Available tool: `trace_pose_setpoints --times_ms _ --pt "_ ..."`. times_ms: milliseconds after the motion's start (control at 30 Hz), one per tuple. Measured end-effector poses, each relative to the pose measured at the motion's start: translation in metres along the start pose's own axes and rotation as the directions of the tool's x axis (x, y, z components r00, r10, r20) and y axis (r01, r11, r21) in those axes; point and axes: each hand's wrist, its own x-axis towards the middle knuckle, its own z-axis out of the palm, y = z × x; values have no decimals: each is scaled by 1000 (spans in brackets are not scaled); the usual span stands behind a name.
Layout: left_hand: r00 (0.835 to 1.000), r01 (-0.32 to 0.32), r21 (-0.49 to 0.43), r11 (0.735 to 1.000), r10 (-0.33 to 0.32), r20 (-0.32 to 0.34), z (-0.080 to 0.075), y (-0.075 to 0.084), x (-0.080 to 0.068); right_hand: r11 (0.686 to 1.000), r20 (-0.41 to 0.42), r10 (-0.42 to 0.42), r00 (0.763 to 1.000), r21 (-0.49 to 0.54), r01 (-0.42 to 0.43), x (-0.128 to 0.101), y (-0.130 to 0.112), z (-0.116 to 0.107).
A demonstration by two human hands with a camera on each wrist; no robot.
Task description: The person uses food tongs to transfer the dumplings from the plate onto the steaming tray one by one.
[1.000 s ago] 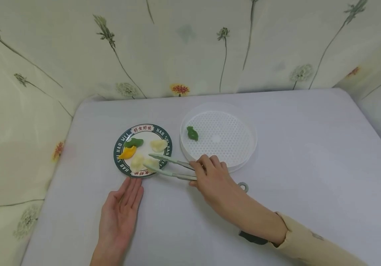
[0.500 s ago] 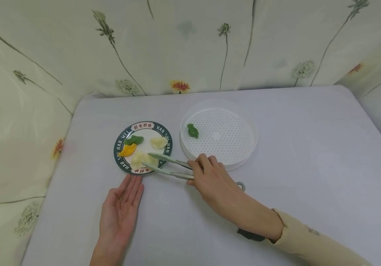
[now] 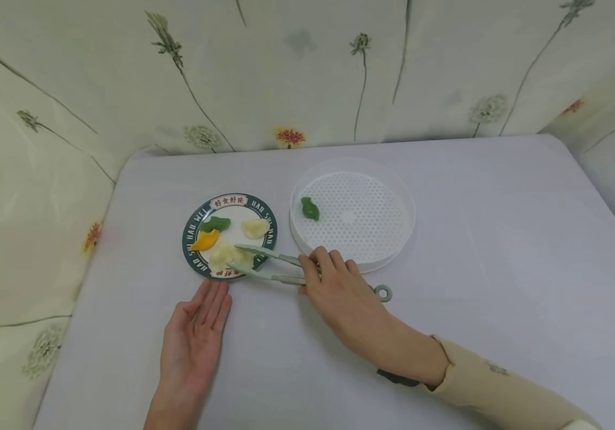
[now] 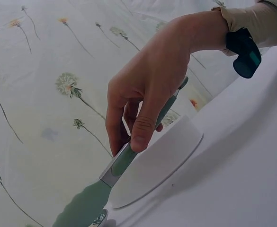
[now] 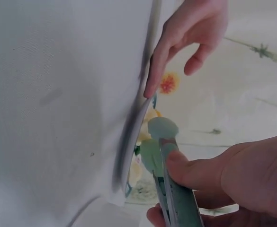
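My right hand grips pale green tongs by both arms; the same hand fills the left wrist view. The tongs' tips lie on either side of a white dumpling at the front of a dark-rimmed plate. Also on the plate are a green dumpling, an orange one and another white one. My left hand lies flat on the table, fingertips just short of the plate's front rim. A white perforated steamer tray holds one green dumpling.
The table has a pale lilac cloth. Floral fabric walls close it in at the back and both sides. The tongs' ring end lies on the cloth just in front of the tray.
My right hand has slid the tongs left, further over the plate, so the tips now straddle the front white dumpling. The left hand has stayed put.
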Motion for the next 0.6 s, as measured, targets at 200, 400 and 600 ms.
trace_pose_setpoints --times_ms 200,400,600 --pt "1000 -8 14 1000 8 8 2 1 1 1000 36 11 999 8 -11 2 -1 3" --pt "1000 -4 -13 1000 4 -3 1 4 0 999 40 18 999 33 -19 3 -2 9" --pt "1000 11 -45 999 -11 2 0 1 -2 998 56 39 998 36 -42 0 0 9"
